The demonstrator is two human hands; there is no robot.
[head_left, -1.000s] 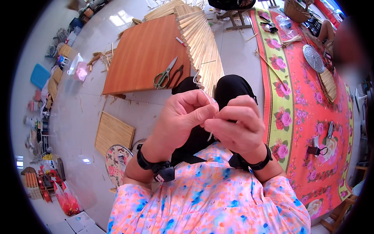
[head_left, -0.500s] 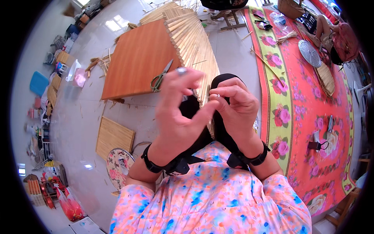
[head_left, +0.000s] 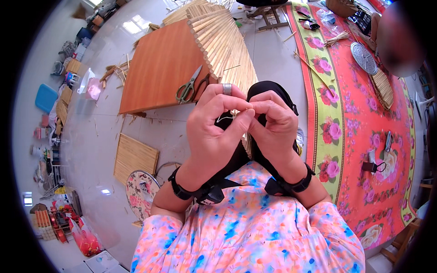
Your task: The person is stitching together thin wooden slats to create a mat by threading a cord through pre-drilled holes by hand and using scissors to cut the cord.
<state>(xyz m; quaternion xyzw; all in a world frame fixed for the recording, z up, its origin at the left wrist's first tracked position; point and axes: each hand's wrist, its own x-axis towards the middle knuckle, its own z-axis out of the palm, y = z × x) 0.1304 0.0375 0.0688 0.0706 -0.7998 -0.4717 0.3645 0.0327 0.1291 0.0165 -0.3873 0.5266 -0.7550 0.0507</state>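
Note:
My left hand (head_left: 214,125), with a silver ring on one finger, and my right hand (head_left: 275,123) meet fingertip to fingertip above my lap. Thumbs and forefingers are pinched together on a thin white string (head_left: 220,119); a short curve of it shows under my left fingers, and the rest is hidden. Just beyond them, a mat of bamboo sticks (head_left: 223,38) slopes from my knees up along the edge of an orange-brown wooden table (head_left: 159,68). Green-handled scissors (head_left: 185,92) lie at the table's near corner, beside a second, dark-handled pair (head_left: 201,86).
To the right, a red flowered cloth (head_left: 355,191) covers the floor, with a round metal lid (head_left: 363,58) and a stick bundle (head_left: 337,39) on it. A bamboo panel (head_left: 135,158) and round flowered stool (head_left: 141,191) are at left. Someone's blurred figure (head_left: 400,41) is at far right.
My left hand has come in from its blurred, spread pose and its fingertips now meet those of my right hand. The person at far right has shifted.

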